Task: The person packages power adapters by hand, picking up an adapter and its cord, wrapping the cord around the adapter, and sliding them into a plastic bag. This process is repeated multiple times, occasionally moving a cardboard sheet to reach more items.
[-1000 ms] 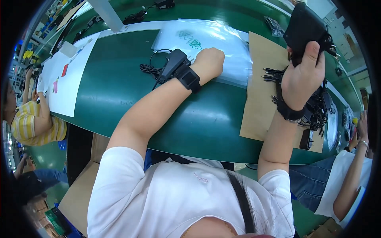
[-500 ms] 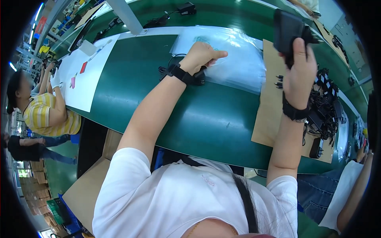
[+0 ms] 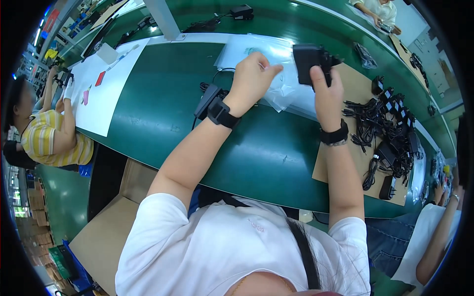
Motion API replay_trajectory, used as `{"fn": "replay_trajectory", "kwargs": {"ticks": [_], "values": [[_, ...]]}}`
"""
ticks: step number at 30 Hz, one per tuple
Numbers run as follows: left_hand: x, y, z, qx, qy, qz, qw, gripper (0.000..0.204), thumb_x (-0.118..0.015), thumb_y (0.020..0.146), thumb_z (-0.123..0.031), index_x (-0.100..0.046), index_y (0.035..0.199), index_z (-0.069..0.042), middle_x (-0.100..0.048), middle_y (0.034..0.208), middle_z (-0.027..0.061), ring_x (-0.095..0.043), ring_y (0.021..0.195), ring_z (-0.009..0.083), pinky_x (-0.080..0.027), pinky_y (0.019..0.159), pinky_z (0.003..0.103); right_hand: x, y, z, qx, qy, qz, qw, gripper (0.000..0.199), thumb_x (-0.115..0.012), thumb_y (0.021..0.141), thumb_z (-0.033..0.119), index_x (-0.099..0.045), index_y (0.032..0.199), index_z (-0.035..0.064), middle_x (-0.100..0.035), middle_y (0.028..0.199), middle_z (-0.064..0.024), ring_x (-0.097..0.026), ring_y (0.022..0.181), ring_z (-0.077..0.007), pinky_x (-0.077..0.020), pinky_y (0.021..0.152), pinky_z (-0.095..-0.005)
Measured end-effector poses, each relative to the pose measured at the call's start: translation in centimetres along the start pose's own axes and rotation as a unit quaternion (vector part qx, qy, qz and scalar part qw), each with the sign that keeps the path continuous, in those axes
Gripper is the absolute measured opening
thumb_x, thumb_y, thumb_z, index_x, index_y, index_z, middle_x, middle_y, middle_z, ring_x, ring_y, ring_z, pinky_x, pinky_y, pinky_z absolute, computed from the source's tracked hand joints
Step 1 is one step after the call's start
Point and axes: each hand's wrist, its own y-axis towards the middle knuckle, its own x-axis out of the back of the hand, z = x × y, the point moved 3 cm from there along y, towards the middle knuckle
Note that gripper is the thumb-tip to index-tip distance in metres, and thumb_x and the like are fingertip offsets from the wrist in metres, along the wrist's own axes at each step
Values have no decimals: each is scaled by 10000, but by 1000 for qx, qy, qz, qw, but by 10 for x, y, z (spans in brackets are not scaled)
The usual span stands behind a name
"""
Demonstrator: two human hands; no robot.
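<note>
My right hand is closed round a black power adapter, held up over the right end of a stack of clear plastic bags. A dark plug or cord part shows on the adapter's right side. Over the stack's left part, my left hand has its fingers curled in a pinch, and a thin clear edge shows at the fingertips. One bag beside that hand looks crumpled and raised. Another black adapter with a cord lies on the green table just left of my left wrist.
Brown cardboard to the right carries a heap of black adapters and cables. A white sheet with a red item lies at the left. Co-workers are at the left, right and far right. A metal post stands behind.
My right hand has brought the adapter leftward from above the cardboard to the bags. My left fingers have curled in, and a bag beside them has lifted and crumpled.
</note>
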Motion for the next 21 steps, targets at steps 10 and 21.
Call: {"fn": "replay_trajectory", "kwargs": {"ticks": [10,21], "values": [[-10,-8,-22,-70,-47,26,996,208,-642,803,-204,-561,807,-12,-522,510,47,-497,458,108,-381,434,253,-34,-29,-4,236,-497,148,822,337,-649,759,174,-491,985,-20,-543,788,-170,-541,741,-333,-459,645,-402],[-11,-35,-43,-109,-10,51,993,159,-592,825,-143,-479,798,-35,-581,624,156,-592,585,335,-455,498,386,-10,-6,-13,-301,88,160,936,180,-542,850,175,-554,812,0,-574,670,-65,-538,581,-139,-435,517,-270]]}}
